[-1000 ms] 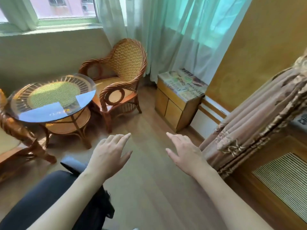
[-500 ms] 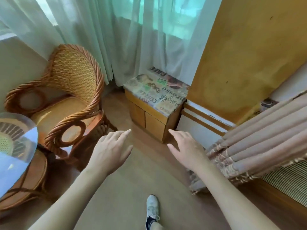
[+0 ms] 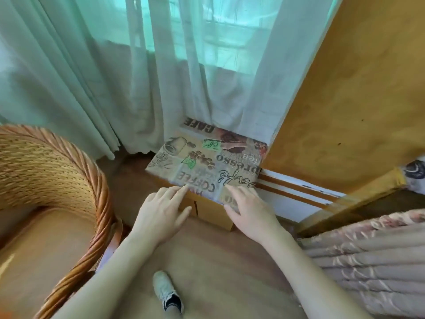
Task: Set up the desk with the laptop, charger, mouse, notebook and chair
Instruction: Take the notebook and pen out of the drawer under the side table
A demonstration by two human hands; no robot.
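My left hand (image 3: 162, 211) and my right hand (image 3: 249, 210) are stretched forward, fingers apart, holding nothing. Both hover in front of a low wooden cabinet (image 3: 213, 214) whose top is covered with a coffee-print cloth (image 3: 202, 166). The fingertips lie over the cabinet's near edge; I cannot tell if they touch it. A wicker armchair (image 3: 57, 180) stands at the left. No laptop, charger, mouse, notebook or desk is in view.
Sheer green curtains (image 3: 138, 72) hang behind the cabinet. An ochre wall (image 3: 349, 88) rises on the right, and a heavy patterned drape (image 3: 372, 256) lies at the lower right. My shoe (image 3: 166, 291) rests on the wooden floor between chair and drape.
The view has swung right and closed in on the cabinet. The glass table and black chair have left the view. Both hands stay open and now reach the cabinet's near edge.
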